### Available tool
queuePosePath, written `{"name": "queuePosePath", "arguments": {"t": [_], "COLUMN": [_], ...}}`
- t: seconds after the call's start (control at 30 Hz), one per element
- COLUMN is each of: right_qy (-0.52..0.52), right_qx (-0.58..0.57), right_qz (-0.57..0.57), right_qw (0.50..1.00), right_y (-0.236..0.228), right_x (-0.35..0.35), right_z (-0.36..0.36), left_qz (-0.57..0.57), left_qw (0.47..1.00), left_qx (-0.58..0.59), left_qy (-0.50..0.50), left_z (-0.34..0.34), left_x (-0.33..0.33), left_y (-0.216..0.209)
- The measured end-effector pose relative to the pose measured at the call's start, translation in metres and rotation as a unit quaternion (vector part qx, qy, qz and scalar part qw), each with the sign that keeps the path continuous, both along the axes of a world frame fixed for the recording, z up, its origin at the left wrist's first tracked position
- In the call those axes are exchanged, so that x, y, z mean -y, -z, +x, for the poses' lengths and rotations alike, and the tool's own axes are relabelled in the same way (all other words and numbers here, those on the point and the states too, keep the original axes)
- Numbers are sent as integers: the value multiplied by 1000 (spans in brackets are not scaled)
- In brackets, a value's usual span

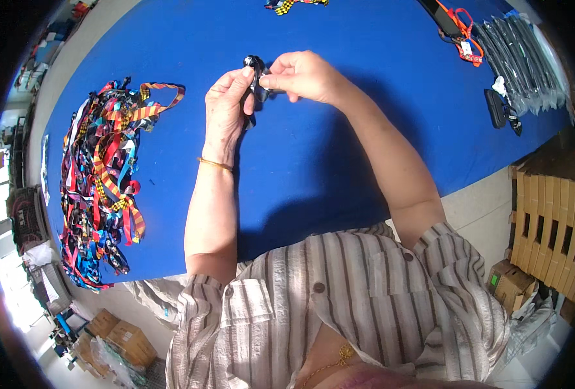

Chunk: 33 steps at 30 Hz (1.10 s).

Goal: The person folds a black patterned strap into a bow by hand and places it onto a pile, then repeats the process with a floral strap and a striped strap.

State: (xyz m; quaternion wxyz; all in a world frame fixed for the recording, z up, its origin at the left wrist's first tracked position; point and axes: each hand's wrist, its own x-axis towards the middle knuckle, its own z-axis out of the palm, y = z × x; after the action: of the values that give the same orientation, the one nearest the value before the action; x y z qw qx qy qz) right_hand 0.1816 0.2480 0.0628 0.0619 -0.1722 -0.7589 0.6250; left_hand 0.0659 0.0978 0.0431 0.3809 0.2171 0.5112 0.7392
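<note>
Over the far middle of the blue-covered table [287, 155], my two hands come together around a small black strap with white patches [257, 71]. My left hand [228, 100] has it pinched between thumb and fingers, its dark end hanging below the palm. From the other side, the thumb and fingers of my right hand [308, 76] are closed on the same strap; the fingers partly hide it. I cannot make out its full shape. To the left of my left arm lies a long pile of colourful patterned straps [99, 181], tangled together.
At the far right, plastic-wrapped dark packs [514, 61] lie in a row beside an orange strap [470, 42] with a white tag. A black case [494, 108] is nearer. More patterned straps [294, 5] lie at the far edge. Cartons [550, 227] stand right of the table.
</note>
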Motion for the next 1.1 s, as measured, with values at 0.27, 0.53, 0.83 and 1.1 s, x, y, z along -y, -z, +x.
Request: {"name": "queuePosePath", "arguments": {"t": [0.27,0.53,0.83,1.1], "right_qy": [43,71,64,73], "right_qx": [-47,-83,-58,-41], "right_qz": [-53,-315,-294,-161], "right_qw": [997,943,952,983], "right_y": [-6,10,6,2], "right_x": [-5,-24,-12,-1], "right_z": [0,0,0,-3], "left_qz": [30,53,145,152], "left_qw": [998,995,976,974], "left_qx": [33,81,163,161], "left_qy": [-50,-12,0,39], "left_z": [-6,-11,-9,-14], "left_x": [-2,-1,0,3], "left_y": [7,10,0,6]}}
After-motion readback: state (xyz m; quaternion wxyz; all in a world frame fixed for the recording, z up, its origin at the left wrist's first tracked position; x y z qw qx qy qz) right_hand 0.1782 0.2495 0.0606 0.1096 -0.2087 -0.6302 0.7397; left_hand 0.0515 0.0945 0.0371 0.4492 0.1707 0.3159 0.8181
